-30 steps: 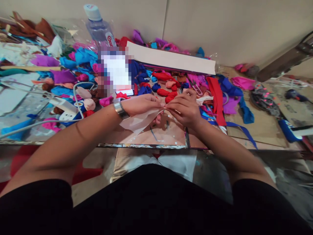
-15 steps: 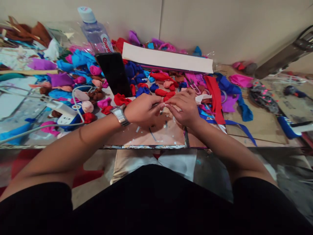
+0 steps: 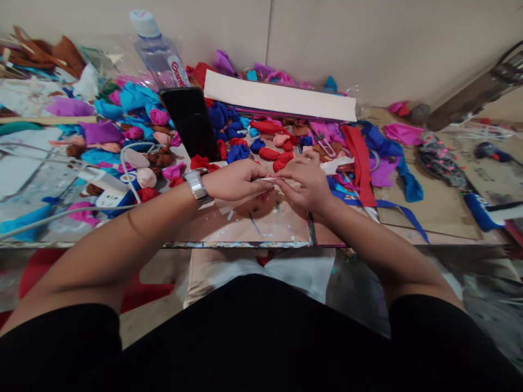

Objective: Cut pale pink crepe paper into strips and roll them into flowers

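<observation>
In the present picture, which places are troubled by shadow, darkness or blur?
In the head view, a shadow darkens the table beneath the left hand and right hand; the black shirt shows hardly any folds; the pale strip they hold looks soft-edged.

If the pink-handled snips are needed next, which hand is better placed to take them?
Probably the right hand: the pink-handled snips lie just beyond it, while the left hand is farther off. Both hands pinch a thin pale strip, so neither is free.
</observation>
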Action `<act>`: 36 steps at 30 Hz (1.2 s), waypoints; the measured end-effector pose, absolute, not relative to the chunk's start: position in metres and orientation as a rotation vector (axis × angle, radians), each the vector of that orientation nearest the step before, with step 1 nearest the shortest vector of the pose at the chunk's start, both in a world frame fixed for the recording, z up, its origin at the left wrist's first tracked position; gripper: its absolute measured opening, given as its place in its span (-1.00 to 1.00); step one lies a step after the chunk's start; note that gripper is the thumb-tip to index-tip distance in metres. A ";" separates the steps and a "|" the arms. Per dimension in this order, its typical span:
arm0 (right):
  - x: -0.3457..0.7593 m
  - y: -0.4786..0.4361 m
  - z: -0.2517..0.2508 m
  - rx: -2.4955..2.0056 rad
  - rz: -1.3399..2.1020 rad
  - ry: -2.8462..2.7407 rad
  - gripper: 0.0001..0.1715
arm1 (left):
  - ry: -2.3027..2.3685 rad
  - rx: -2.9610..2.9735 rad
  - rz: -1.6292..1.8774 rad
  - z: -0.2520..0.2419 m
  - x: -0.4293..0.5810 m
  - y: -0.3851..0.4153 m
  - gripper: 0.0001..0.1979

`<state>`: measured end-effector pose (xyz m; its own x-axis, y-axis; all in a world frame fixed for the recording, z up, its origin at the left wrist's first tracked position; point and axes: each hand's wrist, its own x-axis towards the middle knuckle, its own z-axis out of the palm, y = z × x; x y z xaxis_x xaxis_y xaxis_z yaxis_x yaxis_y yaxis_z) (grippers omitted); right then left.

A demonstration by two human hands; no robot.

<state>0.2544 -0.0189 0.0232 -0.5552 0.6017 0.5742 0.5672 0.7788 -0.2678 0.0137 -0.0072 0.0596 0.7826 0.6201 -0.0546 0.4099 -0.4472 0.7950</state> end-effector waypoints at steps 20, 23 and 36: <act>0.239 0.003 0.033 -0.853 0.256 -2.414 -0.65 | 0.938 2.350 -0.072 0.047 0.019 -0.010 -0.68; 0.208 0.024 0.039 -0.921 0.327 -2.532 -0.75 | 0.858 2.403 -0.119 0.047 0.024 -0.018 -0.69; 0.070 0.073 0.016 -1.345 0.099 -2.487 -0.20 | 0.856 2.612 -0.096 0.034 0.029 -0.028 -0.66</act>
<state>0.0702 0.0729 0.0162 -0.5107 0.8262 0.2379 0.8047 0.5568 -0.2063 0.0294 -0.0284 0.0342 0.8111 0.5556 -0.1826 0.5823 -0.7380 0.3409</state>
